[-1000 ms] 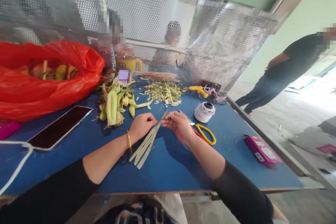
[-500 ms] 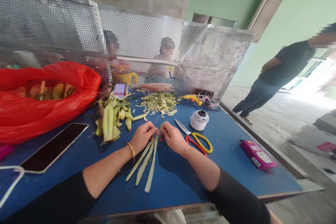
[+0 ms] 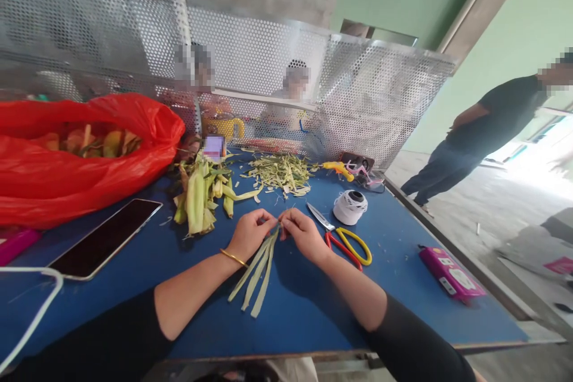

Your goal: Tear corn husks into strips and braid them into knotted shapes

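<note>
Pale green corn husk strips [image 3: 258, 277] fan out over the blue table [image 3: 313, 322], their upper ends gathered between my hands. My left hand [image 3: 254, 233], a gold bangle at its wrist, pinches them close to the top. Fingertip to fingertip with it, my right hand [image 3: 304, 234] is closed on the same upper end; the exact grip is hidden by the fingers. Just right of my right hand lie scissors [image 3: 342, 239] with one red and one yellow handle. A spool of white thread [image 3: 350, 208] stands behind them.
Whole corn husks [image 3: 197, 200] and a heap of cut husk pieces [image 3: 284, 173] lie farther back. A red plastic bag [image 3: 152, 125], a phone [image 3: 105, 239] and a white cable are at left; a pink packet [image 3: 451, 274] is at right. A perforated metal screen [image 3: 255, 42] borders the back.
The whole view has shifted, so the table's things appear farther right. My hands stay together at the strips' top, and the strips' lower ends have swung slightly.
</note>
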Available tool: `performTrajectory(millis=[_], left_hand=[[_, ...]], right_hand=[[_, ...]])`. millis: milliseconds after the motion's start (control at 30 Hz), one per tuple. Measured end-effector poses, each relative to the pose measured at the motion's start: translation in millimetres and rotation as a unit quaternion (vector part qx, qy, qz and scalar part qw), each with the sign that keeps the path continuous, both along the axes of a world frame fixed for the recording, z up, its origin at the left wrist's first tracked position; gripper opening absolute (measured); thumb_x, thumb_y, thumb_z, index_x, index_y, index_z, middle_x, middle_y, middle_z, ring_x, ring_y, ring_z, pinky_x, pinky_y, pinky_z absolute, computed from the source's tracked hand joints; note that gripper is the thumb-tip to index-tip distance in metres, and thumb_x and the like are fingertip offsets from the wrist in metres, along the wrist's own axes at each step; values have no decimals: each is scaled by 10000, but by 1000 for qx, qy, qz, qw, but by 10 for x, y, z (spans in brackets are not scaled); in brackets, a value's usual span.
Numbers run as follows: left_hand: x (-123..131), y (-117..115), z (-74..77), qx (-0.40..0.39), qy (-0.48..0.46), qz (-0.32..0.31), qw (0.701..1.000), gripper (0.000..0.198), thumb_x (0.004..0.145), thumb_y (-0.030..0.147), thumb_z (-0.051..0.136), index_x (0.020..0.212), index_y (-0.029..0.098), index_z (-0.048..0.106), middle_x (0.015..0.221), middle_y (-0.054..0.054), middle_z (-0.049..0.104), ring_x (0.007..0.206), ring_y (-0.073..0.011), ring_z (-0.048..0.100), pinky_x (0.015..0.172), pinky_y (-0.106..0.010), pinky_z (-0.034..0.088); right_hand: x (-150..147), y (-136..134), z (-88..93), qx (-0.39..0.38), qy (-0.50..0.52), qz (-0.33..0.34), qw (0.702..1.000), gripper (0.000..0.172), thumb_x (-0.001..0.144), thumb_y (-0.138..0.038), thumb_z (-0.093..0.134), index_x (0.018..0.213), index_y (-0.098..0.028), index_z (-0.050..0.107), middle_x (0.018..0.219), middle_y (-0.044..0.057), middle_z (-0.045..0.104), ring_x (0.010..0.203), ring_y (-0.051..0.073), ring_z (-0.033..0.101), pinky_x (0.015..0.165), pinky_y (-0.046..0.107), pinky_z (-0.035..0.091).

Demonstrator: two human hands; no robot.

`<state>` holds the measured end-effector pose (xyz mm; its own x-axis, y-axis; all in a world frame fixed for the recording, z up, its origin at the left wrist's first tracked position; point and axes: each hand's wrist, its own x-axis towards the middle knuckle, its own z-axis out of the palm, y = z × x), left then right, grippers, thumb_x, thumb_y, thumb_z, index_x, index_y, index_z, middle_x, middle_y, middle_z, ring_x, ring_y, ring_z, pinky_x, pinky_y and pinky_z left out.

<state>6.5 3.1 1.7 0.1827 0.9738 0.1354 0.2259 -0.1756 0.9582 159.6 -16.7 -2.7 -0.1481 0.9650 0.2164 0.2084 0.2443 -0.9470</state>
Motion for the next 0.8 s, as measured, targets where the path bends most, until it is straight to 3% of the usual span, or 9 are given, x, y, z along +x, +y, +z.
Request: performTrajectory(millis=[200,400,500,567,700,800], left_hand=[[-7,-12,-11,104,41,26,993,149,699,203,614,553,200,588,715,-10,639,710,-158,606,686,-277,464],[5,-36,26,76,29,30,996,189,734,192,621,550,191,577,668,1,615,688,-148,588,721,-287,457],[29,-65,60,-5,-41,33,999,124,738,234,665,641,183,608,668,7,631,692,-150,597,720,-294,473],[42,-100,85,-96,-105,-8,990,113,726,258,704,732,171,632,703,2,658,679,-143,611,693,-288,489],[29,-160,135,-259,-190,-131,938,221,678,303,777,792,152,663,652,15,616,507,-89,551,534,-245,472],[-10,-157,165,-307,-224,-148,913,233,647,287,808,760,143,664,581,44,527,405,-25,387,401,-178,338]], right_hand=[[-6,-12,41,-68,52,42,995,339,761,-530,650,689,-226,516,617,-25,620,566,144,594,615,301,509],[-24,-42,82,-85,53,62,993,397,719,-583,691,676,-217,542,631,-17,626,595,143,593,659,310,520],[-25,-56,109,-68,60,45,995,379,733,-570,679,680,-220,545,633,-18,608,619,145,584,681,316,519],[-16,-63,130,-60,74,22,995,358,741,-549,670,683,-222,536,628,-21,591,630,144,573,690,312,513],[7,-74,166,-46,99,4,994,303,745,-498,654,700,-214,557,677,-11,595,646,135,556,681,292,495],[11,-84,184,-39,110,2,993,251,746,-447,653,707,-211,577,708,-2,617,667,135,566,710,297,498]])
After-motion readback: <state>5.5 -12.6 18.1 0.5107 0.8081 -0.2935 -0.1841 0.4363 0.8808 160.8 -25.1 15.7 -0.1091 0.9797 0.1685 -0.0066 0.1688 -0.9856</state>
